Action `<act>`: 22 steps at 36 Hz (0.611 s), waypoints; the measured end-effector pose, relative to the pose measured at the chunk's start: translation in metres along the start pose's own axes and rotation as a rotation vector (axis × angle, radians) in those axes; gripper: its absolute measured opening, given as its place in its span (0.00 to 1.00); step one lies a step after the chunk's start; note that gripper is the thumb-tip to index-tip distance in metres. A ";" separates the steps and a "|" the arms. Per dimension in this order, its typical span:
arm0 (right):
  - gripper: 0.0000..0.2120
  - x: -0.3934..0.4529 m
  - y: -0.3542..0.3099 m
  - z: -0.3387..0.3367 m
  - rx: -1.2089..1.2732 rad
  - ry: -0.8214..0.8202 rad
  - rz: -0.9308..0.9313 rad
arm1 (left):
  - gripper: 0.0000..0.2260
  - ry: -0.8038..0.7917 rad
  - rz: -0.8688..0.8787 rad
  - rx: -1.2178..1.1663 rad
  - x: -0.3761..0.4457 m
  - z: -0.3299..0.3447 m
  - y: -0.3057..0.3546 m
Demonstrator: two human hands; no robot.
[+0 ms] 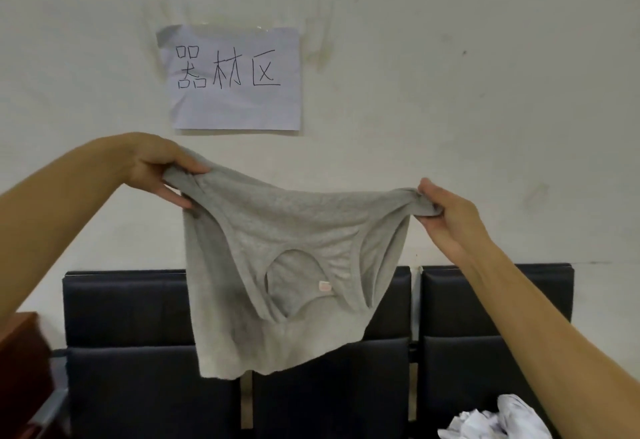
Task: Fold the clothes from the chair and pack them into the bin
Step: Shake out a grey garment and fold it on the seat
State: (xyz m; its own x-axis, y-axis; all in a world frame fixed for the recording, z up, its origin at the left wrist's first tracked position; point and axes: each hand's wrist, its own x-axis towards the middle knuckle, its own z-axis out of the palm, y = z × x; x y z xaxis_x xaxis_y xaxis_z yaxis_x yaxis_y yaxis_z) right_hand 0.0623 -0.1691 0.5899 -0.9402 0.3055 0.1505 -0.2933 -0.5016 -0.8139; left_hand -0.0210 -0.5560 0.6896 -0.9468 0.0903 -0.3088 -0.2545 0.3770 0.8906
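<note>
The left hand [157, 164] pinches one bunched upper corner of a light grey sleeveless knit top [277, 265], thumb on the near side and fingers curled into the fabric. The right hand [441, 210] grips the opposite corner the same way, its fingers wrapped round a gathered fold. Between them the top hangs spread out in the air, sagging in the middle, with its neckline and armholes hanging low and a small pale label [324, 286] showing inside the neck opening. It hangs in front of a row of dark padded chairs [131, 317] set against an off-white wall [485, 57]. A crumpled white garment [495, 421] lies on the right-hand chair seat, near the lower edge of the view. Above the top, a white paper sheet with handwritten black characters [232, 78] is taped to the wall. A reddish-brown wooden piece [20, 352] shows at the left edge.
</note>
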 end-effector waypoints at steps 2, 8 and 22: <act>0.10 0.002 -0.003 0.000 0.065 0.006 0.011 | 0.13 -0.043 0.003 -0.093 0.001 0.002 0.000; 0.06 -0.003 -0.006 -0.003 -0.195 0.050 0.038 | 0.09 -0.082 0.066 -0.236 0.007 0.007 0.001; 0.13 -0.029 -0.007 -0.008 -0.294 -0.002 0.312 | 0.08 0.009 0.409 -0.437 0.012 0.019 -0.001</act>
State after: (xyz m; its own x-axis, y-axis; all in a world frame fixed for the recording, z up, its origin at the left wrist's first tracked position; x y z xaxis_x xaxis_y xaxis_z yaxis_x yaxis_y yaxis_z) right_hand 0.0928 -0.1675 0.5866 -0.9766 0.1736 -0.1271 0.0666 -0.3176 -0.9459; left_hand -0.0281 -0.5379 0.6786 -0.9862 0.1398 0.0892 0.0753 -0.1013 0.9920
